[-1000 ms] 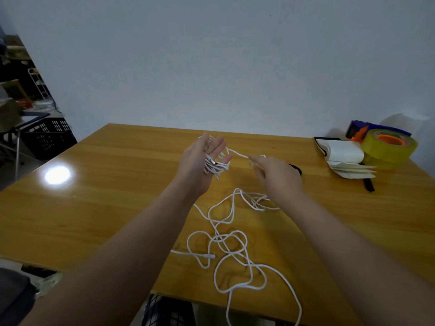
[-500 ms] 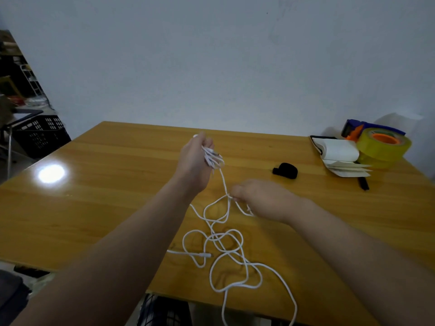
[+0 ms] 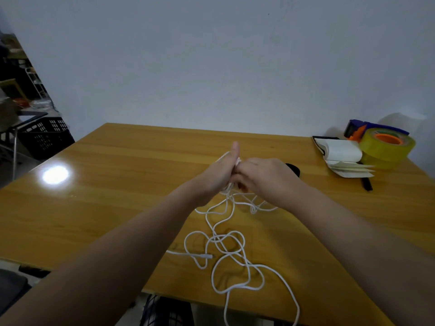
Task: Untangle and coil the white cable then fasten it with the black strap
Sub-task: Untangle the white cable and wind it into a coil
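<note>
My left hand is standing edge-on above the glossy wooden table, thumb pointing up, and turns of the thin white cable are wrapping round its palm; its fingers are hidden, so I cannot tell their curl. My right hand is touching the left, its curled fingers pinching the cable there. The remaining cable is hanging from both hands and lying tangled on the near table. The small black strap is lying just behind my right hand, partly covered
</note>
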`<state>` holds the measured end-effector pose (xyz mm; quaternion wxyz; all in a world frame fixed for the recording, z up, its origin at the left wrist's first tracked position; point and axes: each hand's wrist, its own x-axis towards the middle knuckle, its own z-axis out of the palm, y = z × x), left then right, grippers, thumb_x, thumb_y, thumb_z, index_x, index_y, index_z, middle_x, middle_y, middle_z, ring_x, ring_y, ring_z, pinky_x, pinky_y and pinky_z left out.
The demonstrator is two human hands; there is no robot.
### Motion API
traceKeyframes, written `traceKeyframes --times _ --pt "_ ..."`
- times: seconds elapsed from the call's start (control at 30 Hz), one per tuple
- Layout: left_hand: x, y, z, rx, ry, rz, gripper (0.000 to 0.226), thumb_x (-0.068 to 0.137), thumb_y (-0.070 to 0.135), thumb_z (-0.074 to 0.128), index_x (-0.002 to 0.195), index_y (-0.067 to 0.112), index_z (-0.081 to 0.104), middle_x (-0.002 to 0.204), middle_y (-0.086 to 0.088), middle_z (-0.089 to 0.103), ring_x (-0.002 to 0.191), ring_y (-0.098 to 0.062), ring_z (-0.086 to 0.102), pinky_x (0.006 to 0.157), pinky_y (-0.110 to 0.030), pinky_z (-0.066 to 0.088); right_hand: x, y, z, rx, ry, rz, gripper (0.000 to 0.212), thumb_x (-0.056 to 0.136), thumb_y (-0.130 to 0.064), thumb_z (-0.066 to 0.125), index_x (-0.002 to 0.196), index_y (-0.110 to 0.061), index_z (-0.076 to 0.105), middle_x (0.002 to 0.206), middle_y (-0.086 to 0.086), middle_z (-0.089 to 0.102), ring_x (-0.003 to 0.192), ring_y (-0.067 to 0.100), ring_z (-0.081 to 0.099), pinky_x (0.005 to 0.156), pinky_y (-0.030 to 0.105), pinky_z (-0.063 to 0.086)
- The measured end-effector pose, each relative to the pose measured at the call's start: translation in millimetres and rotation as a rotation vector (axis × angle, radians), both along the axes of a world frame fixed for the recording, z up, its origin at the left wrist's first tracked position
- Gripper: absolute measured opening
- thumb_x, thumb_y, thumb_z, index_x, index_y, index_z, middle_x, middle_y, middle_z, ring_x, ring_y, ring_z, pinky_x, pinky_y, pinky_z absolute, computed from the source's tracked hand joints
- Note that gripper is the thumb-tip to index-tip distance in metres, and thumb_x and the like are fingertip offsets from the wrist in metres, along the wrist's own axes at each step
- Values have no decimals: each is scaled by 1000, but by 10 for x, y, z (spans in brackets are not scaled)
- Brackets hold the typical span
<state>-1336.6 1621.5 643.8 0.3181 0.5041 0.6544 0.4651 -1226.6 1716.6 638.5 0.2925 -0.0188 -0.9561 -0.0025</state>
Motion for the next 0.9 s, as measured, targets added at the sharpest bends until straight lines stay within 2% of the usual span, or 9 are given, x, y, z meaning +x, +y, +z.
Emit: traceKeyframes --times 0.1,0.2,0.3,0.43,0.5,0.57,0.67,0.73,0.9 --pt "89 -81 29 -92 276 -108 77 84 62 4 65 14 61 60 -9 61 74 -15 65 76 -26 47 51 50 79 -72 29 -129 23 76 -32 69 69 -10 62 61 3 62 56 24 59 48 24 33" --pt "14 -98 24 -110 431 -124 55 86 69 29 64 23 50 51 -2 57 48 -2 57 57 -21 44 132 202 127 -283 -87 -71 21 75 -36 70 79 -18 62 58 -5 50 56 14 48 50 28 32" --pt "-142 -108 56 -121 564 -74 40 85 52 59 67 17 52 49 7 48 40 -3 48 47 -18 40 174 342 130 -452 -78 1 20 77 -39 66 84 -21 69 60 -5 57 61 11 51 57 32 40" --pt "-224 -102 24 -42 693 11 43 91 45 53 67 9 58 52 5 45 51 -11 42 55 -31 32 162 364 133 -520 6 50 15 84 -23 63 84 -11 72 70 -14 62 67 -3 58 59 10 41" --pt "-215 -106 13 40 462 55 41 91 42 56 60 15 56 49 7 45 46 -9 41 49 -28 31 146 359 160 -750 72 -13 14 86 -15 63 73 -10 66 58 -9 55 48 0 53 50 10 41" --pt "-197 -107 16 131 86 93 43 93 39 56 55 17 50 42 8 38 37 -9 31 42 -22 23 127 357 160 -1232 145 6 21 89 -15 57 71 -7 60 50 -4 52 36 4 45 40 15 43" --pt "-169 -94 65 207 -281 101 54 98 32 45 47 14 48 36 4 37 32 -9 25 40 -18 16 106 340 128 -1723 128 152 22 94 -14 46 80 -1 58 49 -3 48 30 0 29 29 11 23" --pt "-185 -92 150 240 -459 156 57 97 34 43 46 12 54 39 -1 44 32 -10 34 38 -18 23 89 341 99 -1667 108 154 17 94 -11 47 85 -3 59 50 -3 46 32 0 24 32 12 17" --pt "-145 -88 301 358 -766 149 39 98 31 43 70 5 53 51 -2 51 48 -13 55 52 -19 48 39 409 11 -1290 234 41 12 91 -11 54 86 -11 65 60 4 46 38 2 30 38 14 27"
